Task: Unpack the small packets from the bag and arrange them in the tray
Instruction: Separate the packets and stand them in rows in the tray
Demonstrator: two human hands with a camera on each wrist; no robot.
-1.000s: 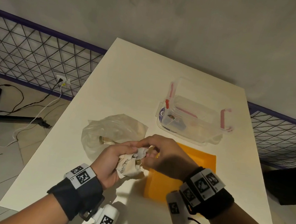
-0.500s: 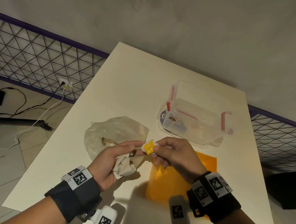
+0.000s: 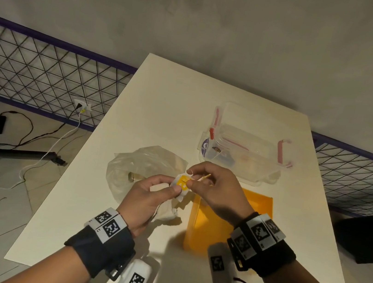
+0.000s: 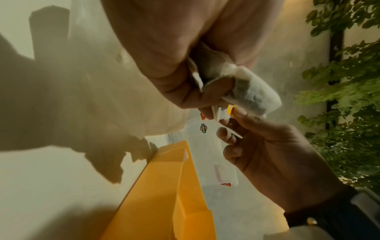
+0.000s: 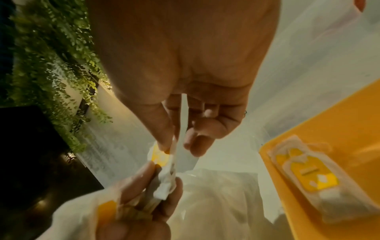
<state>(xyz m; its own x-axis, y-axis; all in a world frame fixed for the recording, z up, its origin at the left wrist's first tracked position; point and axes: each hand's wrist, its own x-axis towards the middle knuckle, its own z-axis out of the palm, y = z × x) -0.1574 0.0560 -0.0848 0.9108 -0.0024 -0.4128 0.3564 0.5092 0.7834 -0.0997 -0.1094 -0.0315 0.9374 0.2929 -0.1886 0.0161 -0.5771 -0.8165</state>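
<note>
1. A bunch of white packets [image 3: 166, 207] is gripped in the curled left hand [image 3: 145, 198] above the surface [image 3: 162, 103].
2. A yellow-tagged packet [image 3: 183, 182] is pinched between thumb and forefinger of the right hand [image 3: 219, 190], touching the left fingers [image 3: 162, 182].
3. One packet [image 5: 308, 177] is seen lying flat in the yellow tray [image 3: 202, 236].
4. The clear bag [image 3: 143, 166] lies left of the tray, a clear box [image 3: 244, 150] beyond.

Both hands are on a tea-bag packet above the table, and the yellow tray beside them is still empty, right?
Not quite. The yellow tray already holds one packet; the right wrist view shows it. The rest stands: the left hand and right hand both hold the packet with the yellow tag.
</note>
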